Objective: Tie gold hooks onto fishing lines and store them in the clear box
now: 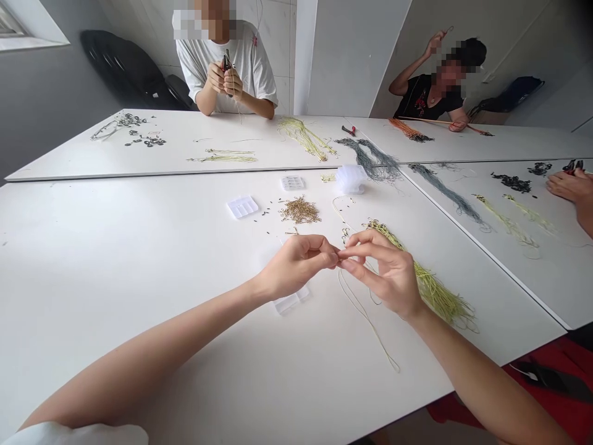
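Observation:
My left hand (pixel 308 262) is closed in a pinch, and its fingertips meet those of my right hand (pixel 386 269). Between them shows a bit of a small brass-coloured fitting (pixel 341 259), mostly hidden by the fingers. A looped pale cord (pixel 370 327) trails over the table below my right hand. Just beyond the hands lies a pile of small brass-coloured fittings (pixel 301 210). Beside my right hand stretches a bundle of yellow-green cords (pixel 435 284) with dark hooks at its far end. A clear plastic case (pixel 291 301) lies partly hidden under my left hand.
White compartment boxes (pixel 243 207) and a stack of clear plastic (pixel 351 179) stand beyond the pile. Grey cord bundles (pixel 370 157) lie farther back. Across the table a person (pixel 227 77) grips pliers; another (pixel 433 93) sits at the right. A co-worker's hand (pixel 572 185) rests at the right edge.

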`<move>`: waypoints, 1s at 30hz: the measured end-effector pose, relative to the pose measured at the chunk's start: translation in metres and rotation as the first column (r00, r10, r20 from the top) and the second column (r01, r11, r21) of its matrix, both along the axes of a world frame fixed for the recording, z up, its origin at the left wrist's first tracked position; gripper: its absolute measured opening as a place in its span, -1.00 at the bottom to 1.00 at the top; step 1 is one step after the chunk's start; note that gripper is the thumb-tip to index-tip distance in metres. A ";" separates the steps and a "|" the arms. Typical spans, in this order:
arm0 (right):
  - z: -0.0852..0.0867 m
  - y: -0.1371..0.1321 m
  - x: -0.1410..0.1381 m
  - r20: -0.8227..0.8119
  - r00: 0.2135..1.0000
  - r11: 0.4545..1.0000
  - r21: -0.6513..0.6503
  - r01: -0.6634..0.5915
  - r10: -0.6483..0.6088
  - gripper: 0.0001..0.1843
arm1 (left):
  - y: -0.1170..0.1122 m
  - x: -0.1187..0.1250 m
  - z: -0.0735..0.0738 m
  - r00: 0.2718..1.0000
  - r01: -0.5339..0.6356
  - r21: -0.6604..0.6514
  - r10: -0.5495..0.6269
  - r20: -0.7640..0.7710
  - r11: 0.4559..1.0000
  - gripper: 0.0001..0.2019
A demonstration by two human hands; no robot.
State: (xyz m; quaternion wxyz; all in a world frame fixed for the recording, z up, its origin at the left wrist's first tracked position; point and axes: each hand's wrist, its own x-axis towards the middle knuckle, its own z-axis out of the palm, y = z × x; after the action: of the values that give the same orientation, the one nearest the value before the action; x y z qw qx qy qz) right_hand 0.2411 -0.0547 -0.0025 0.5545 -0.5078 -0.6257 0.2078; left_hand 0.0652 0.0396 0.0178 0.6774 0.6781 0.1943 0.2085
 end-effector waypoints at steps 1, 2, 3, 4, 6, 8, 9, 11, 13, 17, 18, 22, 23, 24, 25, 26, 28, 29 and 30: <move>0.000 -0.001 -0.002 0.031 1.000 1.000 0.009 -0.008 0.008 -0.87 | 0.000 0.000 -0.001 1.000 -0.001 0.008 0.001 -0.015 1.000 -0.87; 0.001 -0.002 -0.003 0.053 0.999 1.000 0.015 -0.012 0.012 -0.88 | 0.000 0.000 -0.002 1.000 -0.001 0.013 0.002 -0.028 1.000 -0.87; 0.001 -0.002 -0.004 0.065 0.998 1.000 0.018 -0.012 0.011 -0.88 | 0.000 0.000 -0.002 0.999 0.000 0.017 0.000 -0.040 1.000 -0.87; 0.001 -0.003 -0.004 0.069 0.998 1.000 0.017 -0.010 0.009 -0.89 | 0.000 0.000 -0.001 0.999 0.003 0.020 -0.002 -0.053 1.000 -0.86; 0.002 -0.002 -0.003 0.062 0.998 1.000 0.009 -0.001 0.001 -0.89 | 0.002 0.000 0.001 0.997 0.014 0.028 -0.012 -0.072 1.000 -0.81; 0.001 -0.002 -0.002 0.044 0.999 1.000 0.001 0.005 -0.005 -0.90 | 0.005 -0.001 0.003 0.997 0.030 0.044 -0.026 -0.074 0.999 -0.74; 0.001 -0.002 -0.001 0.035 0.999 1.000 -0.005 0.006 -0.006 -0.90 | 0.006 -0.002 0.005 0.997 0.035 0.059 -0.031 -0.070 0.998 -0.73; 0.000 -0.001 0.000 0.014 1.000 1.000 -0.029 0.003 -0.002 -0.91 | 0.009 -0.004 0.007 0.998 0.036 0.101 -0.030 -0.062 0.994 -0.75; -0.001 -0.001 0.001 -0.012 1.000 0.998 -0.063 -0.006 0.005 -0.92 | 0.011 -0.005 0.009 0.998 0.030 0.165 -0.019 -0.065 0.986 -0.78; -0.002 0.000 0.002 -0.073 0.997 0.991 -0.126 -0.035 0.026 -0.94 | 0.011 -0.007 0.010 0.999 0.019 0.319 -0.007 -0.037 0.948 -0.80; -0.002 0.000 0.002 -0.086 0.996 0.989 -0.139 -0.042 0.030 -0.94 | 0.010 -0.007 0.010 1.000 0.012 0.349 -0.002 -0.028 0.937 -0.81; 0.000 0.001 0.003 -0.140 0.989 0.977 -0.197 -0.079 0.052 -0.95 | 0.010 -0.007 0.009 0.999 -0.010 0.461 0.023 -0.024 0.887 -0.82; 0.002 0.001 0.004 -0.157 0.986 0.970 -0.222 -0.096 0.062 -0.96 | 0.010 -0.007 0.010 0.999 -0.011 0.492 0.029 -0.028 0.870 -0.83; 0.003 0.001 0.005 -0.176 0.981 0.959 -0.255 -0.123 0.079 -0.96 | 0.009 -0.008 0.010 0.999 -0.011 0.524 0.034 -0.035 0.851 -0.83; 0.005 0.001 0.007 -0.201 0.974 0.941 -0.299 -0.161 0.103 -0.97 | 0.009 -0.008 0.010 0.998 -0.007 0.555 0.038 -0.045 0.832 -0.84; 0.007 0.001 0.009 -0.231 0.964 0.913 -0.350 -0.210 0.133 -0.98 | 0.008 -0.008 0.011 0.998 0.003 0.583 0.036 -0.057 0.812 -0.85; 0.009 0.002 0.012 -0.297 0.936 0.835 -0.451 -0.314 0.191 -0.95 | 0.006 -0.009 0.012 0.997 0.042 0.631 0.008 -0.077 0.775 -0.85; 0.010 0.003 0.013 -0.330 0.919 0.793 -0.490 -0.362 0.215 -0.91 | 0.006 -0.009 0.012 0.996 0.067 0.650 -0.016 -0.084 0.757 -0.85; 0.010 0.003 0.014 -0.362 0.901 0.753 -0.517 -0.406 0.237 -0.87 | 0.005 -0.009 0.012 0.995 0.089 0.665 -0.041 -0.087 0.742 -0.83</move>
State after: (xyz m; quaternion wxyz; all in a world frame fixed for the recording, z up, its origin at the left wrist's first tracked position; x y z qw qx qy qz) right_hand 0.2547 -0.0512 0.0076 0.4089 -0.5020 -0.5276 0.5500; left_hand 0.0559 0.0448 0.0293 0.3901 0.8884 0.1056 0.2177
